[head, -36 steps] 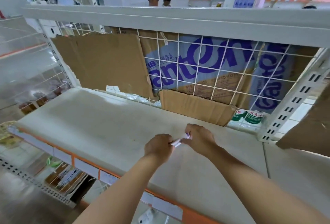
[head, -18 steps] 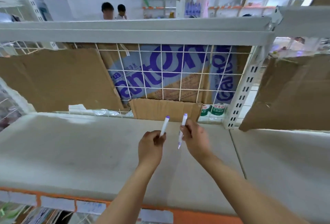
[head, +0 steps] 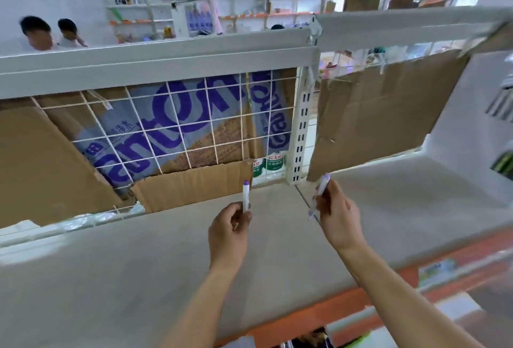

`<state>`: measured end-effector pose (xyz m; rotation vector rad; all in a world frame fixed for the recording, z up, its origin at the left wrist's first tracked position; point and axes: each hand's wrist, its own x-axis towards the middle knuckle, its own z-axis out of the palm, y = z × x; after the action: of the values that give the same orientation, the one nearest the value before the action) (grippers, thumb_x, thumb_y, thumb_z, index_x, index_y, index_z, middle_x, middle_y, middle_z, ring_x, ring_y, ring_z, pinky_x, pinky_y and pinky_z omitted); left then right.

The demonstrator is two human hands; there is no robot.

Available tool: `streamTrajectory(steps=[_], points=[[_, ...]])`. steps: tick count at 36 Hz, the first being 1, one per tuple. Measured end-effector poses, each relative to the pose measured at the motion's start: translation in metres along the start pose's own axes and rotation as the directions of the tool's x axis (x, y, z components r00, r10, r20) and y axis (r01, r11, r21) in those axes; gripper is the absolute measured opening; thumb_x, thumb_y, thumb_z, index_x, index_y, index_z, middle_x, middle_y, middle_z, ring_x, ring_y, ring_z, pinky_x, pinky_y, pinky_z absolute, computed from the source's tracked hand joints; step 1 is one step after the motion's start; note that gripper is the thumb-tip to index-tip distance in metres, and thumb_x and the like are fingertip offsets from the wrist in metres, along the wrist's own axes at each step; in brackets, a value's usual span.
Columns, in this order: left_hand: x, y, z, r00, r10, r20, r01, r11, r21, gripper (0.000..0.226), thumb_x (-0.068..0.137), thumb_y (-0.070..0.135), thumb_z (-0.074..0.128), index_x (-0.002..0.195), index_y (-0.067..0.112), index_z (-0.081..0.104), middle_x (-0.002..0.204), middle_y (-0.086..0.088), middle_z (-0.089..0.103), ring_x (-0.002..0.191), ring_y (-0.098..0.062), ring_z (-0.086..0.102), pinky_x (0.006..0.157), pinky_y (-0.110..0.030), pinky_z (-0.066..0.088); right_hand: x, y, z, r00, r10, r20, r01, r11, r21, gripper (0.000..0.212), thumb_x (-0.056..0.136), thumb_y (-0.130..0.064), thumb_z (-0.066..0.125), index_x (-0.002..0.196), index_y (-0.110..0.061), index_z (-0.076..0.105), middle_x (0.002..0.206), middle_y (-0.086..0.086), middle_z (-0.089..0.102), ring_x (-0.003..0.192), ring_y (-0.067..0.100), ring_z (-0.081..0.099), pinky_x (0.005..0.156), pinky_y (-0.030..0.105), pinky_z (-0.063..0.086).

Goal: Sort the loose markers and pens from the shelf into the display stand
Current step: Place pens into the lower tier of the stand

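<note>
My left hand (head: 229, 227) grips a white pen with a purple top (head: 246, 195), held upright above the grey shelf (head: 111, 264). A second white pen with a purple cap (head: 321, 187) is pinched in my right hand (head: 337, 216); it tilts slightly and its lower tip pokes out below my fingers. Both hands hover over the shelf board, a hand's width apart. No display stand shows in this view.
A white wire grid (head: 177, 131) backs the shelf, with cardboard sheets (head: 41, 164) and a blue-printed box behind it. A slotted upright post (head: 301, 136) divides two shelf bays. Another cardboard sheet (head: 388, 114) hangs at right. People stand far behind.
The two hands, joined on one pen a second ago, have pulled apart, each now holding a white piece. The view has swung right, and my right hand moved right.
</note>
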<state>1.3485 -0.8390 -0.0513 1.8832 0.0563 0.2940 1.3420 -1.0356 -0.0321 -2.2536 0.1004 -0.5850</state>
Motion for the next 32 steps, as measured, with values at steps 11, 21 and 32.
streamTrajectory(steps=[11, 21, 32], points=[[-0.019, 0.032, 0.070, 0.970, 0.027, 0.240, -0.010, 0.997, -0.072, 0.012, 0.092, 0.016, 0.058, 0.085, 0.024, 0.064, 0.084, -0.009, 0.063, 0.071, -0.014, 0.059, 0.066, -0.027, 0.046, -0.031, 0.046, -0.082, 0.967, 0.134, -0.215, -0.175, 0.968, -0.181, 0.011, 0.095, -0.011, 0.042, 0.087, -0.018, 0.044, 0.073, -0.002, 0.059, 0.069, 0.021, 0.055, 0.058, 0.031, 0.039], [-0.071, 0.073, 0.168, 0.912, 0.120, 0.391, -0.095, 0.992, -0.081, 0.016, 0.091, 0.012, 0.056, 0.076, 0.013, 0.060, 0.064, -0.004, 0.060, 0.061, -0.018, 0.054, 0.053, -0.015, 0.037, -0.066, 0.105, -0.184, 0.902, 0.180, -0.393, -0.272, 0.943, -0.193, 0.008, 0.095, -0.016, 0.050, 0.089, -0.021, 0.047, 0.070, -0.002, 0.059, 0.065, 0.020, 0.054, 0.060, 0.035, 0.041], [-0.148, 0.134, 0.284, 0.835, 0.182, 0.519, -0.107, 0.979, -0.172, 0.014, 0.093, 0.012, 0.055, 0.082, 0.012, 0.063, 0.055, 0.005, 0.059, 0.049, -0.008, 0.053, 0.056, -0.031, 0.046, -0.094, 0.193, -0.303, 0.857, 0.152, -0.492, -0.276, 0.942, -0.191, 0.023, 0.090, -0.017, 0.058, 0.079, -0.030, 0.043, 0.063, -0.011, 0.048, 0.058, 0.022, 0.050, 0.055, 0.040, 0.046]])
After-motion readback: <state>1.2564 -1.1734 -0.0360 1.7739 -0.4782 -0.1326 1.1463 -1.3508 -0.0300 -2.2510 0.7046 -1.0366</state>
